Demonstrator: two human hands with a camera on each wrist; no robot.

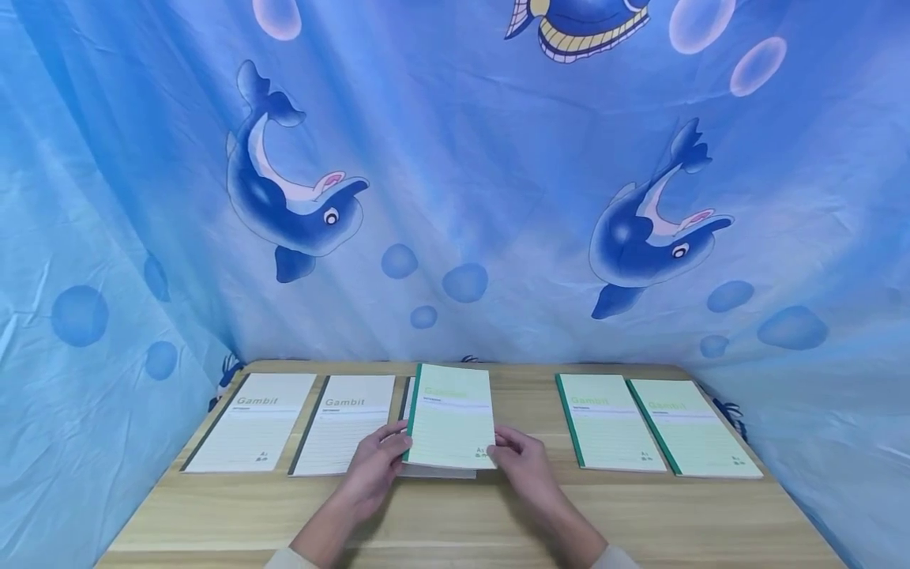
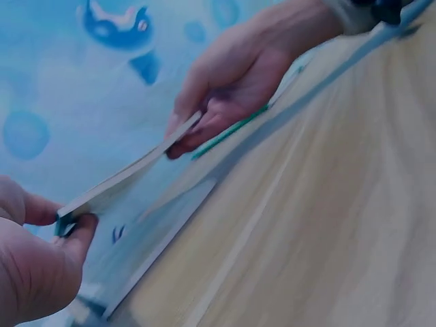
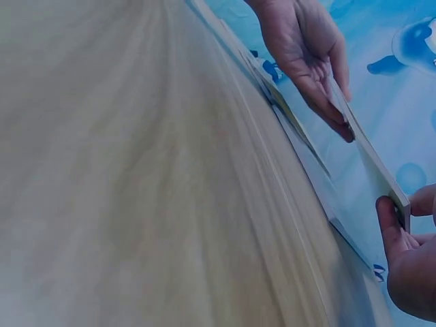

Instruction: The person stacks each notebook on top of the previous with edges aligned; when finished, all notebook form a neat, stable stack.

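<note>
Pinching opposite side edges, the bare left hand [image 1: 373,465] and bare right hand [image 1: 524,465] hold a pale-green rectangular paper notebook [image 1: 455,419] above a dark-spined white notebook [image 1: 437,472]. Open wooden surface [image 1: 462,525] shows in front, and rightward before two green-spined notebooks [image 1: 607,427]. Its long axis runs away from the person, green spine leftward.

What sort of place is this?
Probably an indoor tabletop corner set up for staged work: a wooden table backed by a blue dolphin-print cloth, with Gambit notebooks lying in a row on it.
</note>
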